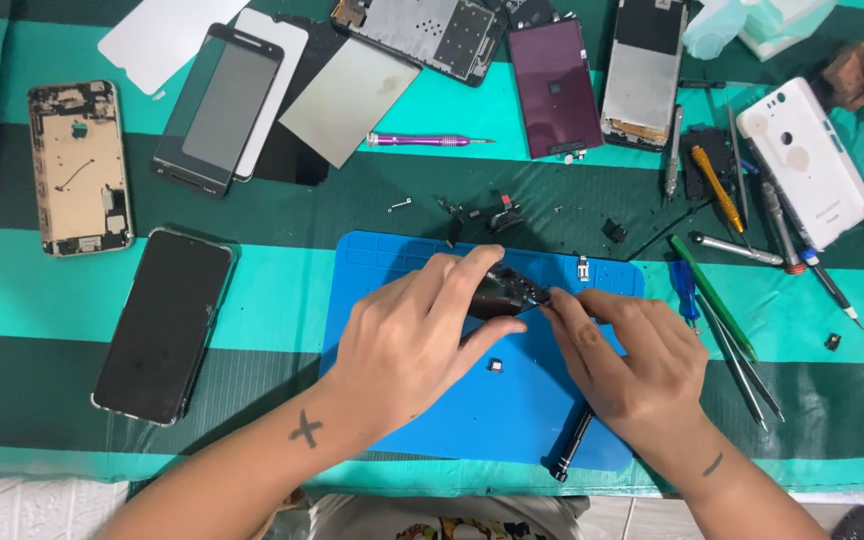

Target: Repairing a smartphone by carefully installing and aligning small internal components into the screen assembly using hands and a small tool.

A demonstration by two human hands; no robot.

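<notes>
Both hands are meeting over the blue repair mat (432, 420), near its far edge. Left hand (407, 345) is pinching a small black phone component (500, 295); right hand (632, 365) fingertips are pressed together at its end. Judged: mid-disassembly, fine picking. Next move calls for a steady pull, small and controlled.

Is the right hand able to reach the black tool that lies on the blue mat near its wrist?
Probably yes. The black tool lies just beside the right hand on the blue mat, with nothing on top of it. However, both hands now pinch a small dark part, so the right would have to release it first.
</notes>
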